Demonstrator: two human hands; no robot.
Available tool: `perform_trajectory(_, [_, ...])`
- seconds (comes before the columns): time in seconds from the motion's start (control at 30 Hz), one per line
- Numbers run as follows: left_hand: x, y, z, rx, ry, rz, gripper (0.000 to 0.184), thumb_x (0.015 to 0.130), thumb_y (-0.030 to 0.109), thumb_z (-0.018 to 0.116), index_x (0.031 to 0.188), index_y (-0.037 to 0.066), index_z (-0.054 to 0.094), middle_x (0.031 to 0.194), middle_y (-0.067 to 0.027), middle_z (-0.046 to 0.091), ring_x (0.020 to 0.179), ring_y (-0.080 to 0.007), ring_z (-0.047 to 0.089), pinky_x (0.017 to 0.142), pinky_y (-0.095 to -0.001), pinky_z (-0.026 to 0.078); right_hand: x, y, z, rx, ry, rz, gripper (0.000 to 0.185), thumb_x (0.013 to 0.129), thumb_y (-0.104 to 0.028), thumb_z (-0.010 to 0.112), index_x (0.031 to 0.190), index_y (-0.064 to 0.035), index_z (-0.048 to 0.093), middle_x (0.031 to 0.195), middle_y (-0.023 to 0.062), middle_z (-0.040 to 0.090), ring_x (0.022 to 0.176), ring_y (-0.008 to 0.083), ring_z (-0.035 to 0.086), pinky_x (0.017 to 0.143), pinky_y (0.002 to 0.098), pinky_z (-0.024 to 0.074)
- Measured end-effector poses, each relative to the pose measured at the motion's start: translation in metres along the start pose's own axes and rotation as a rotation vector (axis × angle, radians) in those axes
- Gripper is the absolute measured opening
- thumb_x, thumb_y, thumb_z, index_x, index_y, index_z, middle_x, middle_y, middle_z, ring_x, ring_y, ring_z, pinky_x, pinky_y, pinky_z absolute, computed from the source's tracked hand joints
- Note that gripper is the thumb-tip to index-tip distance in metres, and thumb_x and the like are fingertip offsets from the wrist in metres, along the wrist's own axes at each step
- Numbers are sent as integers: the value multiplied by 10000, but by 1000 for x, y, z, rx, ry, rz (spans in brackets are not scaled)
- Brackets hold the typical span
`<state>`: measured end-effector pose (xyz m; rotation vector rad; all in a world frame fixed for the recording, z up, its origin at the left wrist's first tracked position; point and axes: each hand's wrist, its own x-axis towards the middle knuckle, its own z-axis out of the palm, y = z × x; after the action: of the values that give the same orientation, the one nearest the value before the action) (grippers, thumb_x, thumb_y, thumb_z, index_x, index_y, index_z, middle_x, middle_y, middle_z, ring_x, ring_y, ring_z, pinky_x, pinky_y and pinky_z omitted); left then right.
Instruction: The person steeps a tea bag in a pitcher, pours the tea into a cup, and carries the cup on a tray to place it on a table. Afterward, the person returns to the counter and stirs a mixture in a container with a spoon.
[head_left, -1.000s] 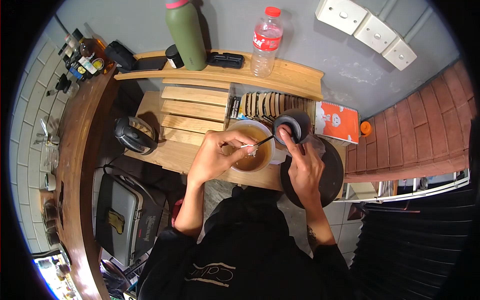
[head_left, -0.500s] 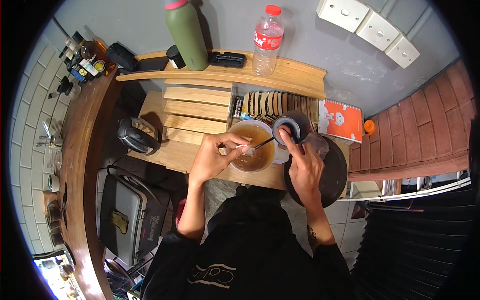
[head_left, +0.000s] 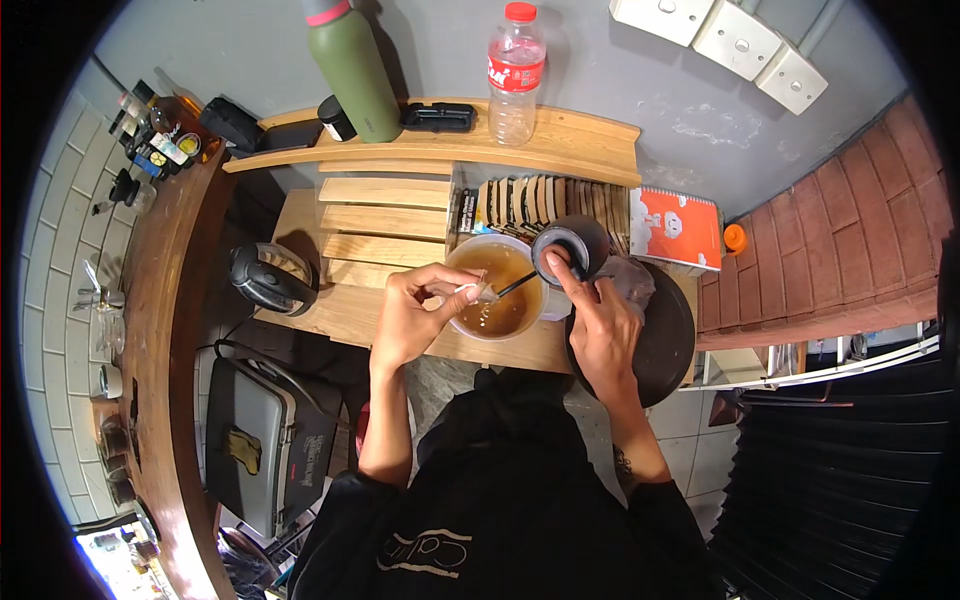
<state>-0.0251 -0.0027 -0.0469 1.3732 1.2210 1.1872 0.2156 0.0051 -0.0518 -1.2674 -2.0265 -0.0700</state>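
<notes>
My left hand (head_left: 412,315) pinches a small whitish, translucent piece (head_left: 482,291) over a white tub (head_left: 492,338) of brown liquid. My right hand (head_left: 603,330) holds a dark round container (head_left: 585,240), tilted toward the tub, with its index finger at the opening. A thin black spout or stick (head_left: 516,284) reaches from the container to the piece in my left fingers. Small pale bits show on the liquid under that piece. A crumpled clear plastic bag (head_left: 630,280) is beside my right hand, above a dark round tray (head_left: 665,345).
Behind stand a row of books (head_left: 550,200), an orange notebook (head_left: 675,228) and a shelf (head_left: 580,150) with a green bottle (head_left: 352,75) and a plastic bottle (head_left: 514,80). On the left are a kettle (head_left: 272,278) and a wooden counter (head_left: 165,370).
The view has shifted slightly. The piece in my left fingers looks wider and more spread, and pale bits now show below it. Both hands keep nearly the same pose.
</notes>
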Motion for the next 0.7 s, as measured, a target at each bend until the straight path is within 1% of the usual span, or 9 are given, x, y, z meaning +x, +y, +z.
perform_trajectory(0.03, [-1, 10, -1, -26, 15, 10, 131, 845, 40, 740, 958, -16, 709, 1028, -168, 719, 890, -167, 693, 826, -305, 552, 0, -1, -2, 2, -2, -1, 625, 814, 98, 569, 1305, -283, 630, 670, 111, 451, 554, 299, 493, 530, 411, 422])
perform_trajectory(0.1, [-1, 16, -3, -8, 13, 46, 137, 844, 45, 743, 960, -19, 708, 1037, -167, 718, 872, -162, 693, 821, -305, 553, 3, -4, -6, 3, -42, 43, 692, 816, 122, 572, 1326, -345, 596, 799, 114, 565, 666, 278, 596, 573, 407, 487])
perform_trajectory(0.17, [0, 13, -3, 38, 5, 83, 129, 859, 45, 727, 968, -22, 706, 1055, -156, 718, 853, -134, 698, 777, -262, 547, 5, -5, -7, 18, -25, 32, 698, 813, 123, 572, 1330, -346, 592, 802, 115, 564, 666, 281, 597, 575, 409, 487])
perform_trajectory(0.27, [-2, -10, -1, 4, 5, 20, 120, 857, 34, 725, 962, -19, 707, 1061, -160, 715, 852, -135, 699, 780, -261, 550, 1, -3, -5, -2, -27, 36, 706, 810, 129, 566, 1333, -345, 589, 832, 119, 578, 673, 288, 605, 581, 410, 488])
perform_trajectory(0.4, [-5, 3, -1, -44, 13, 13, 118, 860, 30, 721, 966, -19, 705, 1066, -160, 714, 846, -135, 699, 779, -258, 550, -3, -2, -5, -25, -82, 67, 701, 809, 136, 559, 1323, -340, 598, 899, 124, 612, 689, 299, 618, 587, 409, 488])
perform_trajectory(0.47, [-5, 18, -3, -37, 11, 100, 128, 865, 30, 716, 980, -23, 700, 1069, -158, 714, 860, -141, 702, 783, -260, 552, 1, -4, -6, 1, -40, 57, 703, 809, 134, 561, 1324, -342, 596, 898, 125, 612, 691, 297, 616, 584, 410, 485])
perform_trajectory(0.5, [-6, 19, -3, -35, 10, 100, 128, 865, 30, 716, 980, -23, 700, 1069, -158, 714, 860, -141, 702, 783, -260, 552, 2, -5, -6, 23, 0, 51, 704, 809, 133, 563, 1326, -345, 595, 898, 126, 611, 692, 295, 614, 582, 410, 482])
perform_trajectory(0.6, [-7, 14, -2, -1, 7, 91, 127, 866, 27, 714, 982, -24, 701, 1066, -157, 715, 870, -146, 704, 788, -264, 554, 0, -4, -6, 4, 1, 59, 707, 808, 134, 561, 1326, -346, 595, 864, 123, 594, 680, 292, 607, 579, 409, 479])
perform_trajectory(0.7, [-8, 2, 3, 4, 7, 3, 129, 862, 23, 716, 982, -22, 703, 1058, -155, 717, 874, -150, 704, 792, -270, 556, -3, -4, -6, -27, -18, 58, 712, 806, 140, 557, 1324, -347, 597, 865, 123, 596, 664, 286, 604, 579, 406, 479])
